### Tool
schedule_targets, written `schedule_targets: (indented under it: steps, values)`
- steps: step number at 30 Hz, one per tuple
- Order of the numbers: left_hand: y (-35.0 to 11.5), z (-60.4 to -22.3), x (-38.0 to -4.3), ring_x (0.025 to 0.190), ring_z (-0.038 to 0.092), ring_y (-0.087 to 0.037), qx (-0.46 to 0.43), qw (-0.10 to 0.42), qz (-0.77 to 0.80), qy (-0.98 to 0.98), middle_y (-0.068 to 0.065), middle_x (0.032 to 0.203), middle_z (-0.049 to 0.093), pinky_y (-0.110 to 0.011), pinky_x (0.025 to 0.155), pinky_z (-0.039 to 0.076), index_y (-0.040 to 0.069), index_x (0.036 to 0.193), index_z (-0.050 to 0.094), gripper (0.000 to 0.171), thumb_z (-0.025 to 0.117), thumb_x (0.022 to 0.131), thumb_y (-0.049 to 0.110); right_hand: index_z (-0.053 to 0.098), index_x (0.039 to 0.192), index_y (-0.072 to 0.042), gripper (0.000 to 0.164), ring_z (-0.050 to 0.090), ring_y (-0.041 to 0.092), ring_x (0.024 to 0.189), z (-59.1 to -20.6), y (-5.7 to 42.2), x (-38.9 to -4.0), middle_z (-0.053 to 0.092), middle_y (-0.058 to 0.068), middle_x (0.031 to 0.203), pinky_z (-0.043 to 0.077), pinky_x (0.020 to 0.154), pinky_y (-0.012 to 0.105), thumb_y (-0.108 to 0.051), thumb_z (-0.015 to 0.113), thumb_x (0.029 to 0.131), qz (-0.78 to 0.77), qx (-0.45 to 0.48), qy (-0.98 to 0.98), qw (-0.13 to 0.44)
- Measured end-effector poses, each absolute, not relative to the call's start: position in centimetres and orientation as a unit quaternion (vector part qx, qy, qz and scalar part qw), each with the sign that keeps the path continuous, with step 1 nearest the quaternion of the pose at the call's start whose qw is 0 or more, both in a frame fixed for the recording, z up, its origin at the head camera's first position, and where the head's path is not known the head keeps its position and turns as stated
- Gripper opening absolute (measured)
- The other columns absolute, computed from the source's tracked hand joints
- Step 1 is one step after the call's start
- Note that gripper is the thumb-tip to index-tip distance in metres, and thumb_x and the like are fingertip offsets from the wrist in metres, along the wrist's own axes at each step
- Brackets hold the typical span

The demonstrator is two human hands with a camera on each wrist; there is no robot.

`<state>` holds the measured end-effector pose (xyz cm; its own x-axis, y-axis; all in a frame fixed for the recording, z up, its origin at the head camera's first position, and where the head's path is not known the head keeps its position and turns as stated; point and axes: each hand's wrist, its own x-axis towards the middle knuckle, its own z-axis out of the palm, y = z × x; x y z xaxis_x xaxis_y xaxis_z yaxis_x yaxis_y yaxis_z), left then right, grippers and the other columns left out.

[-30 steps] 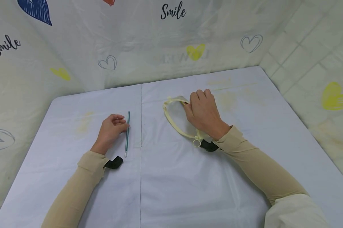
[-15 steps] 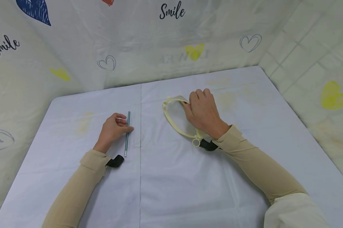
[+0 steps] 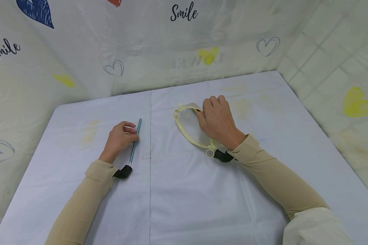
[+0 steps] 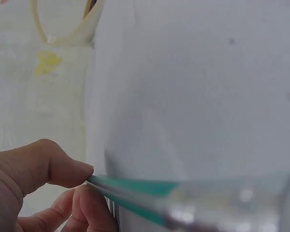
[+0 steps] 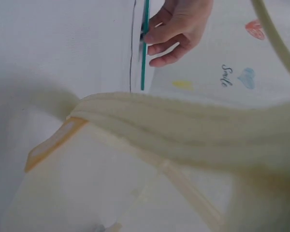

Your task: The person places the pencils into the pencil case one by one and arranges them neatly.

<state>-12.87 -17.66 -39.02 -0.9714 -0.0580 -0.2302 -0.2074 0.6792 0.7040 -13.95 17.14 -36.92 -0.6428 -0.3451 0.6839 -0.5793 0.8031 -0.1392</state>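
My left hand (image 3: 119, 140) pinches a teal-striped pencil (image 3: 132, 153) between thumb and fingers. In the left wrist view the pencil (image 4: 140, 193) runs from the fingertips toward the camera, its silvery end large and blurred. The black wrist camera covers its lower tip in the head view. My right hand (image 3: 218, 120) grips the far rim of a pale yellow pouch (image 3: 185, 132), whose mouth is spread wide. A round ring (image 3: 210, 153) hangs at the pouch's near corner. The right wrist view shows the pouch's rim (image 5: 159, 125) up close, with an orange-edged tab (image 5: 53, 145).
A white-covered table (image 3: 196, 204) lies under both hands, with a seam down its left half. Printed sheeting (image 3: 153, 44) with hearts and lettering rises behind the table and at both sides.
The left thumb has drawn back against the pencil, which now tilts, its top farther right and its lower end farther left. The right hand and pouch stay in place.
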Motion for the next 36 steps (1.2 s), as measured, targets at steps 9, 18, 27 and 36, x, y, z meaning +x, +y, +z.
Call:
schedule_targets:
  steps: [9,18,27,36]
  values:
    - [-18.0,-38.6,-13.2,0.089,0.066,-0.014,-0.076,0.128,0.421,0.895,-0.017,0.130,0.064,-0.017,0.072,0.057,0.004,0.138,0.056,0.049,0.066,0.090,0.011,0.036,0.060,-0.006,0.031,0.028,0.027,0.057,-36.9,17.1,-14.0,0.034,0.009,0.060,0.026,0.063,0.038,-0.006,0.039,0.092,0.177,0.259,-0.887,0.340]
    - [-18.0,-38.3,-13.0,0.088,0.064,-0.015,-0.077,0.153,0.459,0.872,-0.017,0.133,0.058,-0.018,0.075,0.058,0.005,0.141,0.055,0.051,0.065,0.091,0.009,0.036,0.060,-0.007,0.034,0.029,0.026,0.057,-37.0,17.1,-14.0,0.035,0.009,0.060,0.027,0.063,0.038,-0.005,0.039,0.094,0.175,0.261,-0.887,0.339]
    - [-17.5,-38.4,-12.6,0.087,0.063,-0.007,-0.067,0.173,0.526,0.830,-0.011,0.125,0.057,-0.020,0.077,0.060,0.004,0.146,0.051,0.058,0.066,0.090,0.004,0.034,0.059,-0.007,0.034,0.026,0.025,0.056,-37.1,17.1,-14.0,0.030,0.007,0.059,0.024,0.062,0.037,-0.005,0.039,0.093,0.176,0.263,-0.882,0.349]
    - [-16.6,-38.6,-12.3,0.085,0.065,-0.007,-0.075,0.196,0.582,0.785,-0.004,0.117,0.059,-0.021,0.079,0.061,0.003,0.147,0.047,0.058,0.064,0.092,0.002,0.035,0.059,-0.007,0.035,0.027,0.026,0.056,-37.0,17.2,-14.1,0.032,0.008,0.059,0.025,0.062,0.037,-0.005,0.040,0.094,0.176,0.269,-0.878,0.356]
